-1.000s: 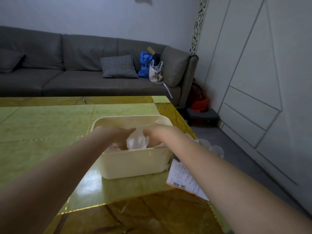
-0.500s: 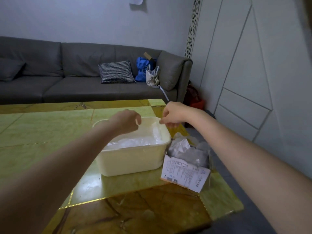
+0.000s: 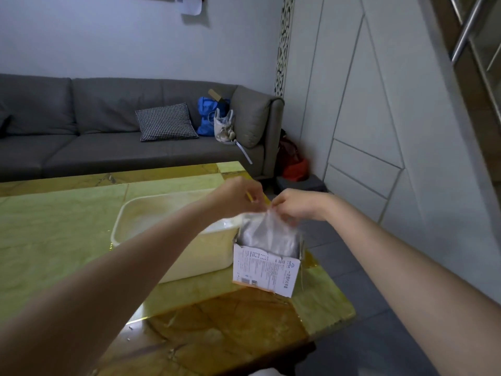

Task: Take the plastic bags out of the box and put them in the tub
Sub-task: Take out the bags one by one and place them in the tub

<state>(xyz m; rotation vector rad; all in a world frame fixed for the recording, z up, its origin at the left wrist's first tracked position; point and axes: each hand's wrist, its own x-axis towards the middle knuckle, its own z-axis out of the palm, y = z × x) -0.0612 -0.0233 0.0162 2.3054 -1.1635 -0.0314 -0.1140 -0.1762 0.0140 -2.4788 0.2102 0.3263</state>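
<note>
Both hands, left hand (image 3: 238,198) and right hand (image 3: 295,206), pinch the top of a clear bag (image 3: 267,234), lifting it from the box (image 3: 267,270); the tub (image 3: 189,263), just left of it, waits touching the box, likely for short transfers.

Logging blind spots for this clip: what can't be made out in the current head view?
- How many plastic bags remain in the box: its front wall and the lifted bag hide the inside.
- Tub contents: the left forearm covers its right part and the rest is a blurred pale mass.
- Box label print: too small to read.
- Fingertips of the left hand and right hand: curled over the bag's top edge.
</note>
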